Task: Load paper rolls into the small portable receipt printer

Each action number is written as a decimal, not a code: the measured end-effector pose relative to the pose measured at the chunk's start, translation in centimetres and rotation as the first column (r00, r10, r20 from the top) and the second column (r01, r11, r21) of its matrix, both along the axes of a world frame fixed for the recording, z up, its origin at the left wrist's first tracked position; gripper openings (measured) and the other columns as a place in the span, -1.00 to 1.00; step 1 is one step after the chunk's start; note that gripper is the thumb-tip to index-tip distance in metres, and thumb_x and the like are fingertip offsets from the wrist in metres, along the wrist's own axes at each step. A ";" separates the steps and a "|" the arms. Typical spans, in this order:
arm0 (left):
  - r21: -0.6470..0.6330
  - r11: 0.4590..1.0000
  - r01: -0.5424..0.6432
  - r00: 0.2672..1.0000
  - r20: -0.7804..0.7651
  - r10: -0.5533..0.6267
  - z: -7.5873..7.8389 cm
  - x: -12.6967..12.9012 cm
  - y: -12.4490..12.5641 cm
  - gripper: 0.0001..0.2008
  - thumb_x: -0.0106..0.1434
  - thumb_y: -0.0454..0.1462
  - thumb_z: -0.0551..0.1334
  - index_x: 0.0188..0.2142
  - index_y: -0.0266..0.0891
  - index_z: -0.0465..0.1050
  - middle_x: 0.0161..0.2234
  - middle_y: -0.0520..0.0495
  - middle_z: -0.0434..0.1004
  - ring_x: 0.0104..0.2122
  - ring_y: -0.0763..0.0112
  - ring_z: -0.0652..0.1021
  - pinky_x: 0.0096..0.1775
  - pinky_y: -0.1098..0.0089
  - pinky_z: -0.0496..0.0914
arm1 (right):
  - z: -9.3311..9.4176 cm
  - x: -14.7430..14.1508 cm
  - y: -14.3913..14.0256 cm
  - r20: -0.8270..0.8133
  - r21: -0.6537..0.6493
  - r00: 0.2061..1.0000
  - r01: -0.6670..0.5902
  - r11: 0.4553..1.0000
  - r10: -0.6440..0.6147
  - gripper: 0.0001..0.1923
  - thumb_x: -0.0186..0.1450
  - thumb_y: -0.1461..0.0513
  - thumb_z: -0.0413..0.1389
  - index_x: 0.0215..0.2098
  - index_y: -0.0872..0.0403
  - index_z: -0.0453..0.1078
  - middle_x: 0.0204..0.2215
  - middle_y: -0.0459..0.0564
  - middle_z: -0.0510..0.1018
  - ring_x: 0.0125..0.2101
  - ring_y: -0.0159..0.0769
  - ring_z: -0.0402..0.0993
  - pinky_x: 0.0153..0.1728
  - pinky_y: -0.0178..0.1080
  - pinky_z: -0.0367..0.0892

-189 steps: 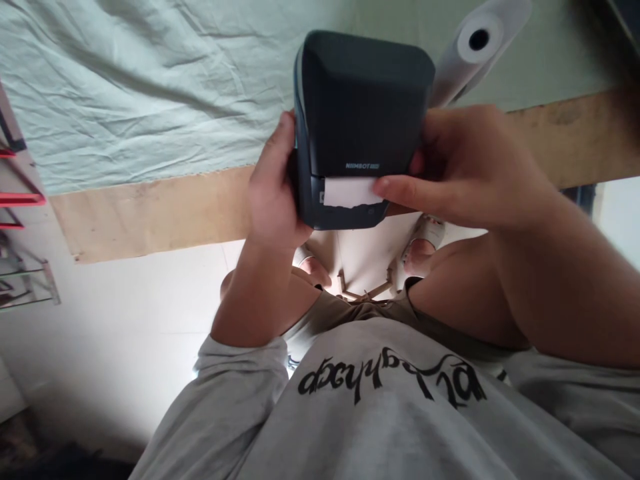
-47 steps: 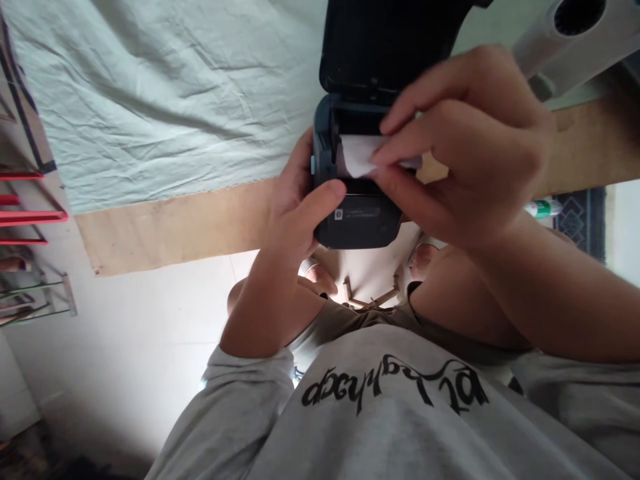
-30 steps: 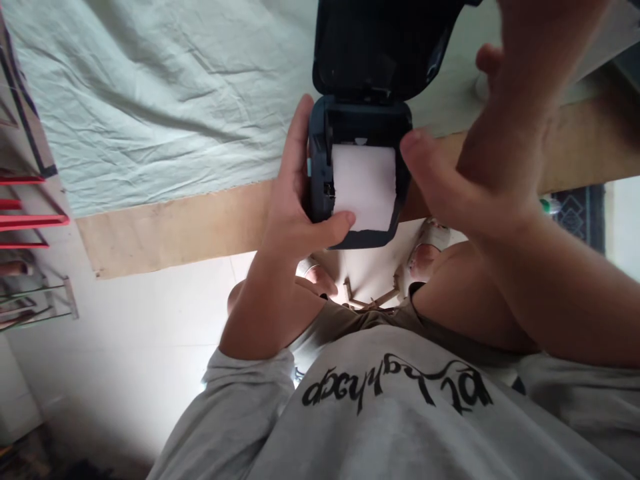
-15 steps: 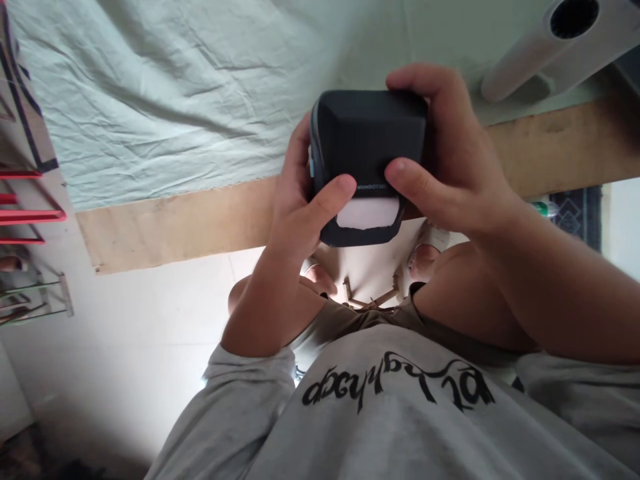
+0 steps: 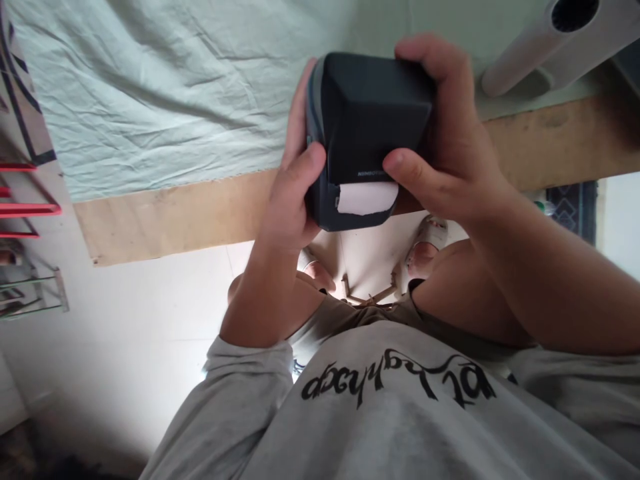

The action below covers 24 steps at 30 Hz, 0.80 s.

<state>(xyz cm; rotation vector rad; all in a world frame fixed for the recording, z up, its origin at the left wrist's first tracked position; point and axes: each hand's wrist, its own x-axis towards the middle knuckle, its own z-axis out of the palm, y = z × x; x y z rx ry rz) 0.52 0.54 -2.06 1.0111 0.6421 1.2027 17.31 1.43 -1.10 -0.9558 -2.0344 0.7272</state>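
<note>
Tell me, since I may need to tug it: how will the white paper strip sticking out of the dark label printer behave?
The paper strip looks thin, so probably floppy and easily torn. The label printer, gripped by the left hand and right hand, seems rigid and would likely stay put.

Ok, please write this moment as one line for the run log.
left hand: grips label printer | right hand: grips printer, thumb near slot | lid: closed | white label paper: sticks out of slot | paper roll: on table
</note>
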 end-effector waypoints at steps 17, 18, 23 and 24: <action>-0.336 0.940 -0.060 0.988 0.114 0.104 1.0 -0.1 -0.5 -0.75 0.26 -0.21 0.03 -0.24 -0.35 0.36 -0.26 -0.02 0.46 -0.20 0.43 0.47 -0.05 0.41 0.37 | 0.0 0.1 -0.1 0.221 0.004 0.975 0.016 1.000 -0.016 -0.21 0.10 -0.07 -0.07 0.12 0.21 -0.19 0.05 0.08 0.04 0.06 -0.43 0.07 0.13 -0.32 0.13; -0.341 0.938 -0.066 0.988 0.109 0.109 1.0 0.0 -0.5 -0.76 0.26 -0.21 0.03 -0.26 -0.33 0.36 -0.27 0.00 0.46 -0.22 0.46 0.47 -0.07 0.43 0.37 | 0.0 0.1 -0.1 0.231 0.000 0.973 0.025 1.000 -0.024 -0.21 0.10 -0.07 -0.06 0.12 0.21 -0.19 0.06 0.09 0.04 0.07 -0.42 0.07 0.13 -0.31 0.13; -0.355 0.931 -0.082 0.990 0.081 0.118 1.3 0.3 -0.5 -0.77 0.27 -0.21 0.01 -0.24 -0.33 0.32 -0.26 -0.04 0.43 -0.21 0.43 0.46 -0.07 0.41 0.36 | 0.5 0.2 -0.2 0.265 0.020 0.959 0.096 0.995 -0.098 -0.25 0.10 -0.06 -0.05 0.12 0.16 -0.11 0.03 0.04 0.11 0.03 -0.44 0.13 0.09 -0.33 0.17; -0.359 0.930 -0.080 0.990 0.078 0.115 1.5 0.4 -0.6 -0.77 0.28 -0.21 -0.01 -0.24 -0.33 0.31 -0.24 -0.06 0.43 -0.19 0.41 0.46 -0.03 0.39 0.34 | 0.6 0.2 -0.1 0.279 0.045 0.953 0.107 0.993 -0.115 -0.25 0.10 -0.07 -0.04 0.12 0.17 -0.07 0.02 0.04 0.12 0.04 -0.42 0.12 0.10 -0.31 0.16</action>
